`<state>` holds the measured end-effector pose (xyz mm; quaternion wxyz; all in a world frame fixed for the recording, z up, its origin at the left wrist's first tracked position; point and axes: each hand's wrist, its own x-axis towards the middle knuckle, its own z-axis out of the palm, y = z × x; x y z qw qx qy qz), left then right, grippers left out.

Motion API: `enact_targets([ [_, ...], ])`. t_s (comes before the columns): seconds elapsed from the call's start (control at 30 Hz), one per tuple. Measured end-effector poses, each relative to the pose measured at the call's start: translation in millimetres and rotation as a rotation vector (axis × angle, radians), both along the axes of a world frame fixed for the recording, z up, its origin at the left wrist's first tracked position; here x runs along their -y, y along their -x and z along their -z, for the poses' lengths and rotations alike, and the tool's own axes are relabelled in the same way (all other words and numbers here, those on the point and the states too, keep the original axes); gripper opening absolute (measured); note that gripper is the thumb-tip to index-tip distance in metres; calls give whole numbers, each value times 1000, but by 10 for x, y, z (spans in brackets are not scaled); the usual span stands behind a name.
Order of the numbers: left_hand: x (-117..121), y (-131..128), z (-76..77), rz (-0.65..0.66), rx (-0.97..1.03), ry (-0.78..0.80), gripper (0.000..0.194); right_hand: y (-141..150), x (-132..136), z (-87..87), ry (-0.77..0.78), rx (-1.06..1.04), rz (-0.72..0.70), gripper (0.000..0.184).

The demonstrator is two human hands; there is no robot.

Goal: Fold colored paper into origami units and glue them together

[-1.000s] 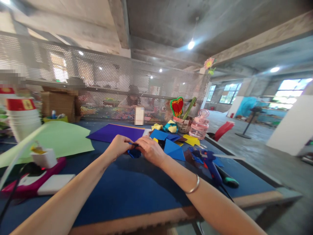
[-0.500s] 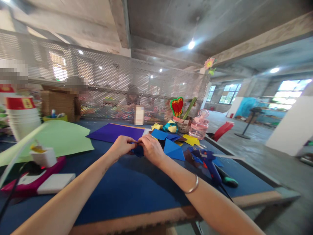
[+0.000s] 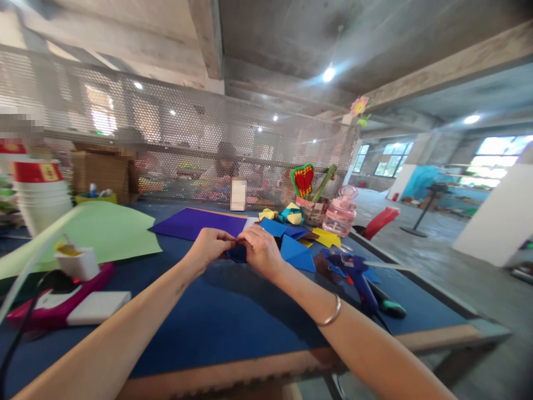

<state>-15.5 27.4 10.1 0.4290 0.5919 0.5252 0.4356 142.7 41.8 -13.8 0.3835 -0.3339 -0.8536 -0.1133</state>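
My left hand (image 3: 211,245) and my right hand (image 3: 262,250) meet above the blue tabletop, fingertips pinched together. Between them is a small dark blue piece (image 3: 237,255), apparently paper, mostly covered by the fingers. Both hands are closed on it. Just beyond lies a purple sheet (image 3: 200,223). To the right of my right hand are blue paper pieces (image 3: 296,254), some folded, and yellow paper (image 3: 327,237). A blue glue gun (image 3: 357,271) rests farther right, a clear stick jutting from its back.
A pale green sheet (image 3: 108,233) and a pink power strip (image 3: 45,314) occupy the left side. Stacked white cups (image 3: 41,203) stand behind them. A pink bottle (image 3: 339,215) and a basket (image 3: 312,212) stand at the back right, before a perforated metal screen (image 3: 187,133).
The view has shifted very slightly. Both hands stay together on the dark blue piece, with only small finger movement.
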Motion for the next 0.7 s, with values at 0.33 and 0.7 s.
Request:
enact_targets([
  [0.33,-67,25,58,29,54,31,8,-1,-32,17,68,-59,45,12],
  [0.7,-54,50,42,79,136,64,13,21,-10,-33,169,-143,46,15],
])
